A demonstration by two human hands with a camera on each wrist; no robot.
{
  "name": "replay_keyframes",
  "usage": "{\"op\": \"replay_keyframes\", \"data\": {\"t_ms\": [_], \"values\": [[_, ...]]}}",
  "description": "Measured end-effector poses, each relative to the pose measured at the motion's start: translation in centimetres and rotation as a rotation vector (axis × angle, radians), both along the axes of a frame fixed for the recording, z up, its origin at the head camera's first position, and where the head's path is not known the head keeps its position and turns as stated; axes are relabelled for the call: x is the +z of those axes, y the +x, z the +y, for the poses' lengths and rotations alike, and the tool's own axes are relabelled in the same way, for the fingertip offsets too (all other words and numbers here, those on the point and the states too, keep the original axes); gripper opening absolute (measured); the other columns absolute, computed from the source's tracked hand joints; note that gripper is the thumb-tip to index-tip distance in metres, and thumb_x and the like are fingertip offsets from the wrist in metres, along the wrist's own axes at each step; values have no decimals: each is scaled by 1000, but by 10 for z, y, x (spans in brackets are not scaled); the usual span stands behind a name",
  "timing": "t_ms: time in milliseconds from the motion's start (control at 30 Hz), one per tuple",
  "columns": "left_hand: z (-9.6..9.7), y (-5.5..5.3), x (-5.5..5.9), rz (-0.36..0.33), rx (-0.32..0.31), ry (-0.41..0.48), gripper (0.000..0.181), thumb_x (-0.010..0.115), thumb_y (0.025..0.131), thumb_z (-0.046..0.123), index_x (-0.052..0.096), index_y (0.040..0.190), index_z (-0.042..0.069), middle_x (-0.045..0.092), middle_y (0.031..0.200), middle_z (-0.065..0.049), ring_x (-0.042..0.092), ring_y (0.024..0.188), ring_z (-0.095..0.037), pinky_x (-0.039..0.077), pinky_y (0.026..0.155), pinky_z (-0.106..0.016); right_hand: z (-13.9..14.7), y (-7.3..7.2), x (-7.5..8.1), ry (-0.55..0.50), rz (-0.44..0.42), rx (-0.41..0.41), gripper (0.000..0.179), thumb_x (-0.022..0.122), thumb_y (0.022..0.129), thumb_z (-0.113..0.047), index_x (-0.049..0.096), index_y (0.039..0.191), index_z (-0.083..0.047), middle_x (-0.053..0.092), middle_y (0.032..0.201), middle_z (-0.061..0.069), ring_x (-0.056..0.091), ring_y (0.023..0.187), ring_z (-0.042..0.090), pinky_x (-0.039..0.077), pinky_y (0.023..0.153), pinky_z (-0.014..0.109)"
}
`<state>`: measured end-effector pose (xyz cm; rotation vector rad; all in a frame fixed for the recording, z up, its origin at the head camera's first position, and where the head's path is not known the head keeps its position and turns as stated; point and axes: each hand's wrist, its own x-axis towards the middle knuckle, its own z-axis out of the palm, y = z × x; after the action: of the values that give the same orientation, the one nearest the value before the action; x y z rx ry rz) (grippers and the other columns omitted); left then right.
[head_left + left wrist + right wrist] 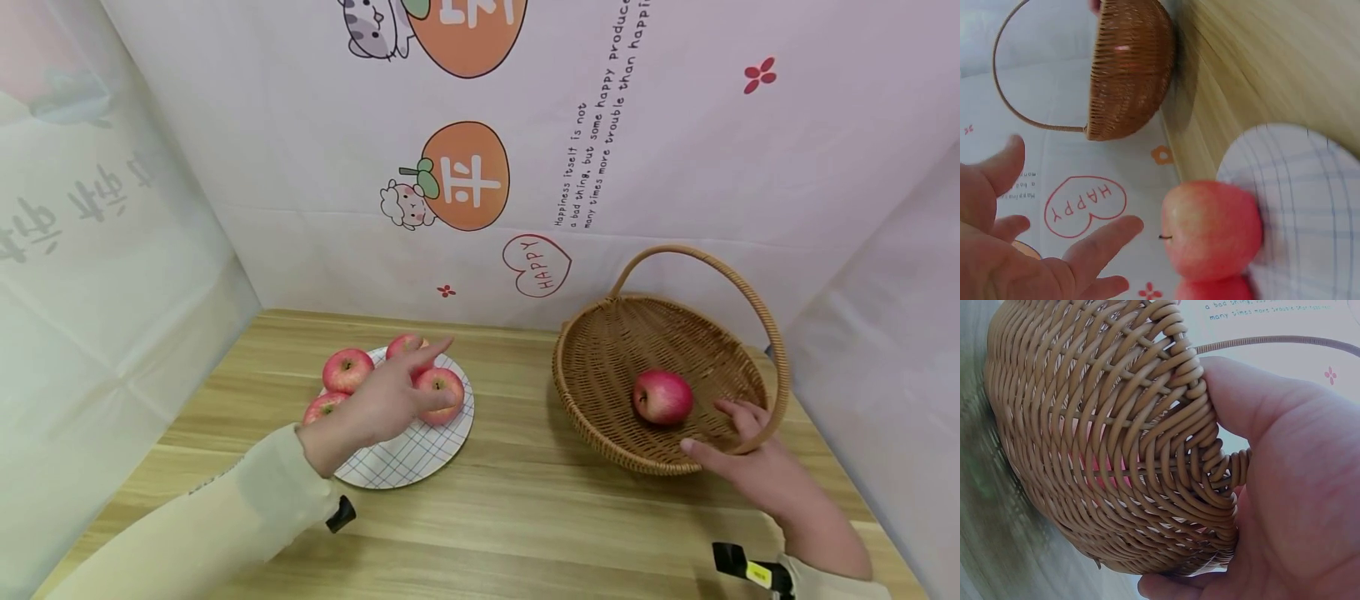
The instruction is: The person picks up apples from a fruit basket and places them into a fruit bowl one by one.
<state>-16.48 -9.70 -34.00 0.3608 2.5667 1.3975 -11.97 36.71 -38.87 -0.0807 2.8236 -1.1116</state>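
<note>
Over a round white plate with a blue grid (397, 467), my left hand (375, 404) hovers with fingers spread, holding nothing. Several red apples lie on that plate; the closest apple (441, 415) sits beneath the thumb and forefinger. The left wrist view shows a gap between the fingers and this apple (1213, 228). My hand partly covers the other apples, such as the left apple (348, 370). To the right, my right hand (765, 467) grips the rim of a brown wicker basket (588, 421) beside the handle's base. One red apple (663, 397) lies inside the basket, partly visible through the weave in the right wrist view.
The basket's tall arched handle (750, 292) rises above its rim. Plate and basket stand apart on a wood-grain table (510, 492). White printed cloth (300, 167) hangs behind the table and along both sides.
</note>
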Motion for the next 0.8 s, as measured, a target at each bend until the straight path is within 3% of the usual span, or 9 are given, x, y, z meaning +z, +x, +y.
{"op": "replay_keyframes", "data": {"t_ms": [67,100,133,200,267,367,433,633,800], "values": [[4,1,0,107,-36,-93,89,83,84,32,32,157,33,3,165,-5,58,118,-33,48,58,-27,0,0,0,3,0,0,96,68,94,-45,15,152,11,-4,152,42,2,131,69,18,94,81],[6,1,0,167,-58,-135,91,83,83,34,31,157,34,-4,165,-5,51,127,-36,49,59,-27,0,0,0,5,3,0,96,68,94,-45,16,152,11,-4,152,42,2,131,69,18,94,81],[10,0,-1,232,-88,-164,93,84,82,35,30,158,34,-8,165,-4,56,120,-37,49,55,-27,0,-1,0,5,3,1,95,68,94,-45,16,151,11,-4,152,42,2,132,69,18,94,81],[17,-2,-2,393,-150,-227,95,86,80,35,31,158,33,-13,165,-3,50,128,-37,50,53,-25,0,-1,0,6,6,1,95,68,94,-45,17,151,11,-4,152,42,2,132,69,19,94,80],[27,-4,-2,560,-213,-283,92,85,81,33,33,157,31,-15,164,-4,26,144,-36,54,64,-24,0,-1,0,8,8,3,94,68,94,-45,18,151,11,-4,152,43,2,132,69,19,94,80],[46,-14,-1,739,-311,-325,88,85,82,28,37,156,30,-16,164,-7,-2,150,-29,54,85,-31,1,-1,-1,8,5,3,94,68,94,-45,18,151,11,-4,152,43,2,132,69,19,94,80],[61,-22,2,821,-379,-326,85,85,82,26,40,154,29,-16,164,-10,-8,149,-24,50,95,-35,2,-2,-1,11,4,4,94,68,94,-45,19,150,11,-4,151,43,2,132,69,19,94,80],[110,-42,11,944,-569,-273,73,81,86,25,47,151,22,-18,163,-14,-9,149,-24,27,111,-26,2,-2,-1,14,-7,2,92,68,94,-45,20,150,10,-4,151,42,4,130,70,20,93,81],[145,-48,15,888,-665,-296,66,75,91,27,48,150,24,-11,164,-15,-8,149,-22,20,112,-22,2,-2,-1,30,-1,0,91,68,94,-46,22,149,11,-2,151,43,7,129,71,22,92,81]]}}
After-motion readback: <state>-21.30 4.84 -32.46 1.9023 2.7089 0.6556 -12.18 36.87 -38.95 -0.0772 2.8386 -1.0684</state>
